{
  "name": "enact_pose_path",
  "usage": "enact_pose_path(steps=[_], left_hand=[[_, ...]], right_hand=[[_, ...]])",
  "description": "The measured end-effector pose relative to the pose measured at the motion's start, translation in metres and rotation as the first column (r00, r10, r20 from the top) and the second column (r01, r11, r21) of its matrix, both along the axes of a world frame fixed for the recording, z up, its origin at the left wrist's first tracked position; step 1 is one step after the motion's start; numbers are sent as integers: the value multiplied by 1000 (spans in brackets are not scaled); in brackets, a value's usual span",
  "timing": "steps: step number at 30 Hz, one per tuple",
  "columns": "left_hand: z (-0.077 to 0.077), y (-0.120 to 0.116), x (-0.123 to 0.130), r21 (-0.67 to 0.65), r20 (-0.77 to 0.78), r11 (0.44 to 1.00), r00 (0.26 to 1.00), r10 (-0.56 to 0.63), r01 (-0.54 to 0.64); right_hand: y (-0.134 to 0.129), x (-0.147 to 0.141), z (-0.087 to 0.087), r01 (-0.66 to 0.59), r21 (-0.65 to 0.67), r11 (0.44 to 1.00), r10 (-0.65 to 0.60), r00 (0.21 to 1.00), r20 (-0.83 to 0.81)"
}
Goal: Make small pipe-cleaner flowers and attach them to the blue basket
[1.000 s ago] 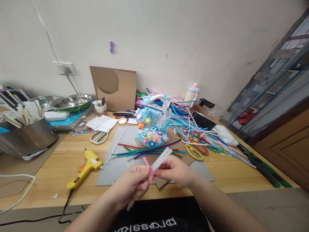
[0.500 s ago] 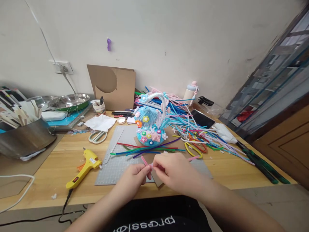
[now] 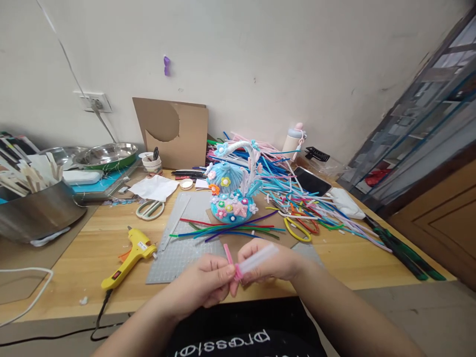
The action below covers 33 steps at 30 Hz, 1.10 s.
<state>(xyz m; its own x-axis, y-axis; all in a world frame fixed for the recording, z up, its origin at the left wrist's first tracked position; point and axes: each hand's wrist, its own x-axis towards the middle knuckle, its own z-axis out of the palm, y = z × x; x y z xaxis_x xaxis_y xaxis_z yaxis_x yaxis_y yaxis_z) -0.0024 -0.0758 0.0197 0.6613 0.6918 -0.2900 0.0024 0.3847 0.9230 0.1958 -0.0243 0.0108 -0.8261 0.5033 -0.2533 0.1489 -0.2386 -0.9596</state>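
My left hand is closed, its thumb and fingers pinching a pink pipe cleaner coiled around the end of a translucent whitish stick. One pink end points up above the left thumb. The stick slants up to the right across my right hand, whose curled fingers are closed at the coil on the pipe cleaner; its fingertips are partly hidden. Just beyond the hands lie several coloured pipe cleaners. Behind them stands a blue fuzzy basket with an arched white handle and small flowers.
On the left are a yellow hot glue gun, scissors and a metal pot of wooden sticks. A grey cutting mat lies under the work. To the right are piled pipe cleaners, yellow-handled scissors and green-handled cutters.
Both hands have come slightly lower and nearer my body. My right hand has turned, so the translucent stick now shows across it. The pink coil is more visible.
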Motion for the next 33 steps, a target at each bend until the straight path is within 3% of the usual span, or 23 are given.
enact_pose_path(steps=[3,6,8,11,14,16,17,18,20,23,25,26,28,30,31,33], left_hand=[[7,2,-2,147,-226,961,954,-197,234],[8,3,-2,318,-513,901,853,-98,295],[3,3,-2,393,-626,877,779,34,277],[-7,5,-1,466,-669,860,719,190,206],[-15,8,2,519,-593,853,742,312,57],[-18,10,4,517,-501,851,773,389,-93],[-18,11,5,491,-446,854,793,415,-171],[-19,12,6,441,-385,863,817,429,-246],[-19,11,8,284,-257,894,871,419,-346],[-14,8,8,64,-101,930,925,366,-361],[-8,5,5,-1,-38,953,952,303,-303],[-5,4,4,-7,-24,970,970,242,-242],[1,4,1,33,-59,999,997,40,-38],[5,5,0,144,-209,970,964,-165,197],[6,5,0,202,-311,936,925,-218,289],[5,7,0,291,-506,882,842,-187,370]], right_hand=[[14,0,3,-236,-42,971,238,969,66],[17,-2,15,-323,108,940,291,927,239],[12,-4,24,-290,355,889,142,910,389],[-5,-8,35,-221,716,662,-194,872,449],[-22,-12,33,-143,879,455,-426,832,356],[-29,-14,26,-47,925,377,-506,826,248],[-31,-15,23,16,928,372,-521,831,194],[-32,-16,19,90,917,389,-526,839,141],[-32,-16,11,258,830,495,-523,851,48],[-24,-14,1,440,482,758,-477,878,-51],[-15,-11,-6,362,169,917,-351,932,-90],[-9,-9,-10,257,40,966,-252,963,-95],[4,-6,-16,35,-118,992,-43,997,-67],[17,-4,-17,-184,-171,968,190,982,21],[22,-4,-14,-271,-154,950,284,956,68],[27,-4,-2,-377,-25,926,374,908,189]])
